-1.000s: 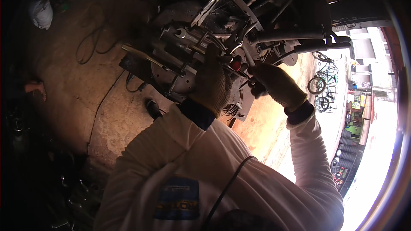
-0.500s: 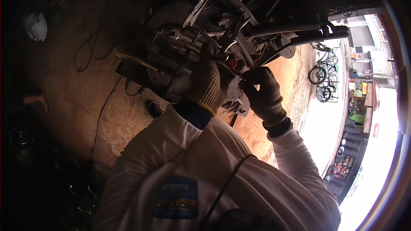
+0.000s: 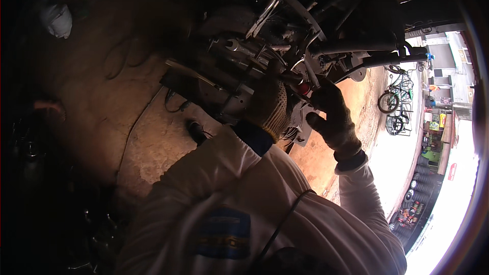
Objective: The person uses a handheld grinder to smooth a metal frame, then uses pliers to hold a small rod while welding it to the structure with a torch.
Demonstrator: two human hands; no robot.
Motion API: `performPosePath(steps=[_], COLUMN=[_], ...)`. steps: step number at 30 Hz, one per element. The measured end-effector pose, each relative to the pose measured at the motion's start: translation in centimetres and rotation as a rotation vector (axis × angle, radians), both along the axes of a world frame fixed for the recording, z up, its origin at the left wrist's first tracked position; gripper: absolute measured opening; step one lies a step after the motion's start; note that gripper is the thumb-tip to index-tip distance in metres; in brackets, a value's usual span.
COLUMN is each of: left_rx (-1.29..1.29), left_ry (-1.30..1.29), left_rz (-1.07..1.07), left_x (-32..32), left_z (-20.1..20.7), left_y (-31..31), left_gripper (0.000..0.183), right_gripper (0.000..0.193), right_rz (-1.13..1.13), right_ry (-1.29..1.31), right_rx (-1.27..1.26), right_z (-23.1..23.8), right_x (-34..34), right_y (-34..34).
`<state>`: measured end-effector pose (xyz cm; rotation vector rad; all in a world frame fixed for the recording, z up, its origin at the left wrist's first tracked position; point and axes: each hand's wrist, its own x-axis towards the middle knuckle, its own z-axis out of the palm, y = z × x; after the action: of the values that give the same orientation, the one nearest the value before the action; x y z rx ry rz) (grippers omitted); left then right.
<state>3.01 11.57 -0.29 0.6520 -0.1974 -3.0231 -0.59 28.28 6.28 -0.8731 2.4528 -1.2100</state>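
Note:
Both my hands wear knitted work gloves and reach up to a dark, greasy assembly of metal parts and hoses (image 3: 351, 46). My left hand (image 3: 270, 103) is in among the parts, its back toward me; its fingertips are lost in shadow. Beside it, my right hand (image 3: 333, 117) has its thumb spread away from the fingers, which stretch up toward the metal near a small red round part (image 3: 304, 88). No held thing shows in it. An open-ended wrench (image 3: 233, 45) lies on the assembly beyond my left hand. A long metal bar (image 3: 191, 73) lies to its left.
A cable (image 3: 136, 130) runs over the stained floor at left. A dark shoe-like shape (image 3: 195, 131) is near my left sleeve. A white bundle (image 3: 57, 21) sits far left. At right, a bicycle (image 3: 389, 103) stands in bright light, with stacked tyres (image 3: 415, 198) beyond.
My right thumb has parted from the fingers, where they were pinched together before. My left hand stays among the parts. The whole view has shifted a little.

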Motion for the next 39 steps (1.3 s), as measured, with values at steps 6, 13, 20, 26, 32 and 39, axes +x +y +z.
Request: performPosePath(steps=[6, 13, 20, 26, 32, 39], left_rx=[-0.213, -1.877, -0.988, -1.665, -0.459, -0.964], left_ry=[0.17, -0.076, 0.073, 0.027, 0.136, 0.236], left_rz=[0.099, 0.141, 0.0, 0.148, 0.158, 0.156], left_x=[-0.8, 0.8, -0.8, 0.2, -1.1, -1.8], left_z=[-0.6, -2.3, -4.7, -1.6, 0.1, -5.0], left_y=[0.8, 1.0, 1.9, 1.6, 1.3, 3.2], left_gripper=[0.031, 0.045, 0.079, 0.053, 0.045, 0.076], right_gripper=[0.061, 0.049, 0.045, 0.045, 0.052, 0.056], right_rz=[0.066, 0.064, 0.054, 0.021, 0.104, -0.076], right_ry=[-0.403, -0.769, -0.995, -1.014, -0.966, -0.961], right_rx=[0.07, 0.065, 0.182, 0.234, 0.205, 0.246], right_z=[3.5, 4.8, 3.7, 3.7, 4.0, 6.8], right_x=[-2.1, -3.3, -6.5, -8.5, -9.0, -6.4], right_y=[-4.3, -6.6, -5.5, -5.3, -6.1, -6.7])
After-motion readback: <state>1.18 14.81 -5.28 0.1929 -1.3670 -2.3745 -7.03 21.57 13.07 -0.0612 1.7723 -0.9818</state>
